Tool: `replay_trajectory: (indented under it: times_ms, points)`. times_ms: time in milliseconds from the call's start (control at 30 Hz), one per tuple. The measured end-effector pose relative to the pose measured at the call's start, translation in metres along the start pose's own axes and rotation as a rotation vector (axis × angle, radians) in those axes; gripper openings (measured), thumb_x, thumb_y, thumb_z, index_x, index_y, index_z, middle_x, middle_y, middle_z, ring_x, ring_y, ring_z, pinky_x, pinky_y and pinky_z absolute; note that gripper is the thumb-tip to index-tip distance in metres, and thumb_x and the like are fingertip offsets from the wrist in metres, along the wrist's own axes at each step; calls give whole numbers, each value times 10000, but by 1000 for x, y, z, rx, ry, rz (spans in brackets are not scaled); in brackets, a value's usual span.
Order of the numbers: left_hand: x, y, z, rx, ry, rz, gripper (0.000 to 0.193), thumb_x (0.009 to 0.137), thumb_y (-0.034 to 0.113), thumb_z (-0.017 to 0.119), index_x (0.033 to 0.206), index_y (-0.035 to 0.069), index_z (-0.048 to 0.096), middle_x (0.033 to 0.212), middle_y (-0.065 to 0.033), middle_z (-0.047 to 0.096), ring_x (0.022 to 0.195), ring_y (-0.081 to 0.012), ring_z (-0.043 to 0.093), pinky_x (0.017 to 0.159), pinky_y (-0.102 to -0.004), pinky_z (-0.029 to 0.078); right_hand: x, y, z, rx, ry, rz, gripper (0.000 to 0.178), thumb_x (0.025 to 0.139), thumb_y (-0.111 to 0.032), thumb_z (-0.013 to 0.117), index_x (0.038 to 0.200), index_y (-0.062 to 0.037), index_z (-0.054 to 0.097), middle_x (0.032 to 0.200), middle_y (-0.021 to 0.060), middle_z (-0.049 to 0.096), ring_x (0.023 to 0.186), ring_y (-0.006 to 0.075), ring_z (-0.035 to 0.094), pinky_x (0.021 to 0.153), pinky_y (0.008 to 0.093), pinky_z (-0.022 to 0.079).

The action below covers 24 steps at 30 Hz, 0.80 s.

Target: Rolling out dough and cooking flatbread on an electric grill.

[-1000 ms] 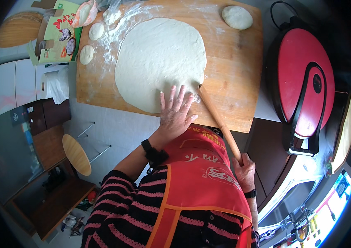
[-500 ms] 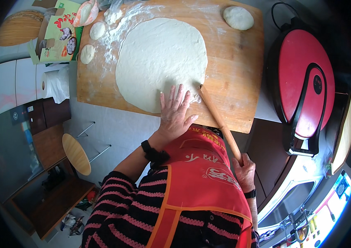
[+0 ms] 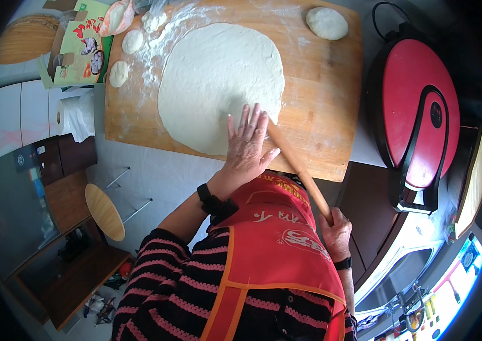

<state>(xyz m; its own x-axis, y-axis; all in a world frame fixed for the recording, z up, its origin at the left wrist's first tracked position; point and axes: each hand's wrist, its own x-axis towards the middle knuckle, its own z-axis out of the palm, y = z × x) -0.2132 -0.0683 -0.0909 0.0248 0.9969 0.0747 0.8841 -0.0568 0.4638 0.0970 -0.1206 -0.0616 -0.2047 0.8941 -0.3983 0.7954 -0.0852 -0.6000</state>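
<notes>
A large rolled-out sheet of dough lies on a floured wooden board. My left hand is over its near right edge with the fingers stretched out and spread; whether the palm presses on the dough I cannot tell. In my right hand is the near end of a wooden rolling pin, the fingers wrapped round it. The pin slants away to the upper left, its far end by the dough's edge and partly behind my left fingertips.
Two small dough pieces and loose flour are at the board's left, a larger dough round at its far right. A red electric griddle stands to the right. At the far left sit a flour bag and a cardboard box.
My left hand has shifted right and slightly away from me, toward the pin's far end. The rolling pin's far end has moved a little left; my right hand keeps its grip.
</notes>
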Motion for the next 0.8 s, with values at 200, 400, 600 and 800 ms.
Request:
replay_trajectory:
  times_ms: [200, 400, 600, 800]
  points:
    - [-26, -3, -10, 32, -118, 27, 707, 830, 287, 623, 1410, 12, 327, 1519, -156, 264, 1415, -384, 181, 1104, -615, 28, -6, 9, 4, -51, 33, -39, 202, 702, -125, 734, 779, -63, 558, 694, 131, 607, 601, 333, 611, 525, 401, 488]
    - [-32, -8, -11, 20, -109, -44, 770, 845, 334, 600, 1442, -10, 257, 1512, -203, 243, 1413, -373, 193, 1123, -584, 27, -11, 16, 7, -38, 160, -79, 172, 695, -66, 699, 797, -49, 562, 701, 137, 593, 618, 351, 603, 527, 412, 480]
    - [-10, -5, 3, 118, -183, 110, 815, 825, 424, 608, 1431, -20, 294, 1516, -192, 242, 1426, -353, 159, 1126, -590, 18, 22, -16, -4, 274, 123, 127, 129, 793, -66, 667, 855, -16, 566, 677, 136, 562, 541, 203, 530, 524, 336, 457]
    - [-3, 9, -4, 146, -232, 101, 826, 801, 377, 649, 1425, -36, 299, 1517, -201, 233, 1430, -346, 147, 1122, -597, 0, 95, -62, 4, 91, 131, -50, 283, 823, -228, 644, 997, -19, 565, 863, 206, 625, 791, 388, 619, 693, 460, 499]
